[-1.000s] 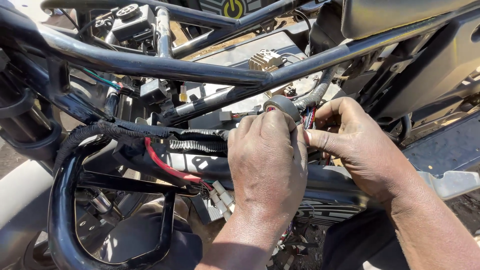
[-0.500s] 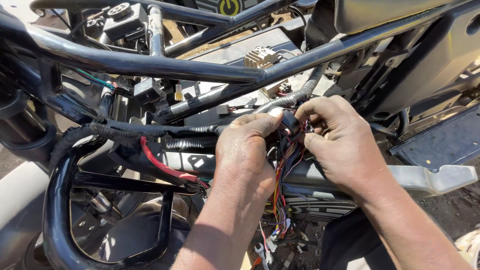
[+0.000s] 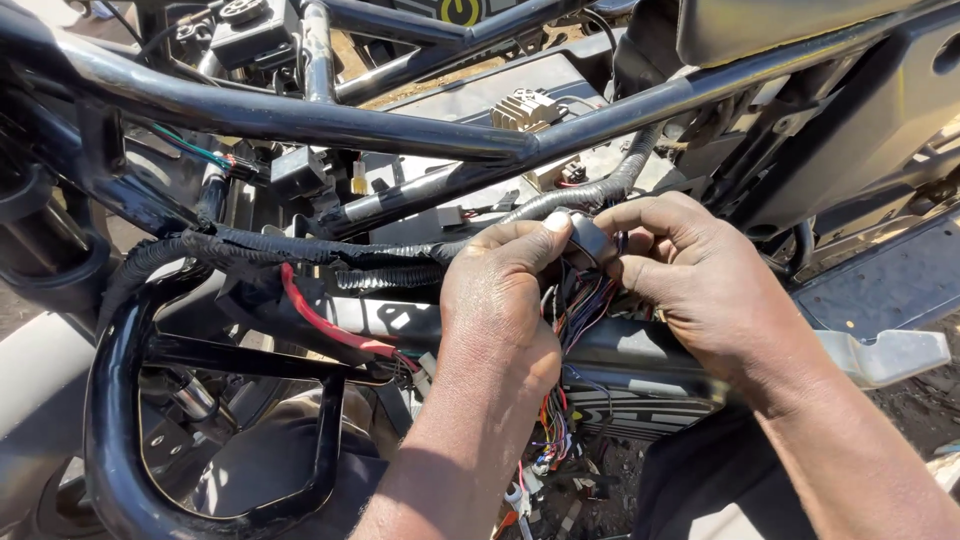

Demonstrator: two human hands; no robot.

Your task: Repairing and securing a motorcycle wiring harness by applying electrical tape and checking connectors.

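Both hands meet at a bundle of coloured wires (image 3: 578, 305) hanging inside a black tubular motorcycle frame (image 3: 300, 120). My left hand (image 3: 500, 300) pinches a roll of black tape (image 3: 590, 240) at the top of the bundle between thumb and forefinger. My right hand (image 3: 700, 280) grips the same bundle from the right, fingers curled round the wires and touching the tape roll. A black taped and corrugated harness (image 3: 300, 250) runs left from the hands. A red cable (image 3: 320, 320) hangs below it.
Frame tubes cross above and left of the hands. A finned silver regulator (image 3: 525, 108) sits behind the upper tube. Small black relays and connectors (image 3: 300, 172) cluster at the left. Loose wire ends with connectors (image 3: 545, 440) dangle below. A grey plastic panel (image 3: 885, 355) juts out at right.
The camera and hands shifted slightly. The left hand has turned away from covering the bundle, so the coloured wires show, and its fingertips now pinch the tape roll at the bundle's top.
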